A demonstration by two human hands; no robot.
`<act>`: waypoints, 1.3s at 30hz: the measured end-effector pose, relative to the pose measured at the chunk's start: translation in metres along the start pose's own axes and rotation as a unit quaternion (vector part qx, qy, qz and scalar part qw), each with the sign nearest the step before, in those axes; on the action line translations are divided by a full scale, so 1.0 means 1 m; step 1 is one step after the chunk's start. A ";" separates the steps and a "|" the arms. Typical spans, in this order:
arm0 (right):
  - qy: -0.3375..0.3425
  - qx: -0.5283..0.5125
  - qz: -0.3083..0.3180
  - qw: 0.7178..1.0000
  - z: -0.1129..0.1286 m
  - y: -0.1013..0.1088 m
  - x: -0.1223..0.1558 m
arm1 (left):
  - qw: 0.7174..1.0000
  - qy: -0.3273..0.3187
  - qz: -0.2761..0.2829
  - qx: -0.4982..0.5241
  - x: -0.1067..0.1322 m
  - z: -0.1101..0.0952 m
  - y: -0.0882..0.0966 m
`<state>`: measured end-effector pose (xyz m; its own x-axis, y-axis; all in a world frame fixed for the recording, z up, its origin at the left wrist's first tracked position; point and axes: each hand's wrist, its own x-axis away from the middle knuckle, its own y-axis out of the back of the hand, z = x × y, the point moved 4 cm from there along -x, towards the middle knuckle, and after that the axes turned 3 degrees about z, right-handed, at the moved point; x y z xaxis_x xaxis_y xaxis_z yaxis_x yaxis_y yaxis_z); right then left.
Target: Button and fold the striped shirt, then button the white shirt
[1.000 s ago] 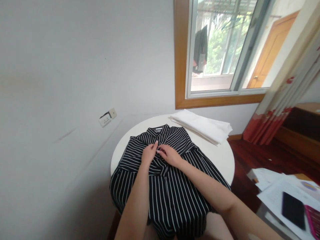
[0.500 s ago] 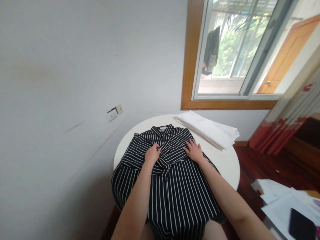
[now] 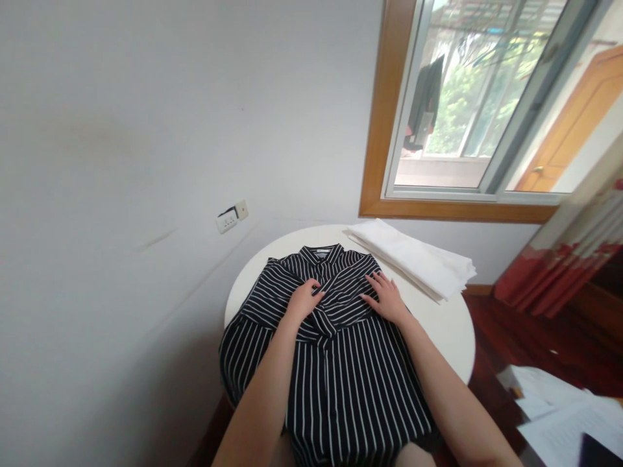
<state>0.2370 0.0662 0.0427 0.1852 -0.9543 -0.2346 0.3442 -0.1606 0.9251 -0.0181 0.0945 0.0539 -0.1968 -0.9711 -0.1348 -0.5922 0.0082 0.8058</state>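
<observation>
A black shirt with white stripes [image 3: 360, 370] lies spread on a round white table [image 3: 445, 334], its collar toward the wall and its lower part hanging over the near edge. Its sleeves are folded across the chest. My left hand [image 3: 304, 299] rests on the middle of the chest, thumb and fingers apart, with nothing visible between them. On the right side of the folded sleeve, my right hand [image 3: 386, 297] lies with its fingers spread, touching the cloth.
Folded white sheets [image 3: 413, 256] lie on the table's back right. Behind stand the wall with a socket [image 3: 226, 221] and a wood-framed window [image 3: 377, 117]. A red and cream curtain [image 3: 528, 275] hangs right. Papers [image 3: 574, 415] and a dark flat object [image 3: 598, 452] sit at lower right.
The view has shifted slightly, so the scene sits a little farther right. My left hand's fingers have spread a little from the cloth; my right hand stays on the shirt.
</observation>
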 end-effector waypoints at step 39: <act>0.331 -0.220 0.105 0.912 0.087 0.007 0.028 | 0.999 0.022 -0.033 -0.021 0.003 0.018 0.028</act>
<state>0.1643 0.0168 0.0685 0.7548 -0.5673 -0.3293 0.5455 0.2639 0.7955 -0.0495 0.0958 0.0659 -0.1225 -0.9789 -0.1638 -0.5699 -0.0657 0.8191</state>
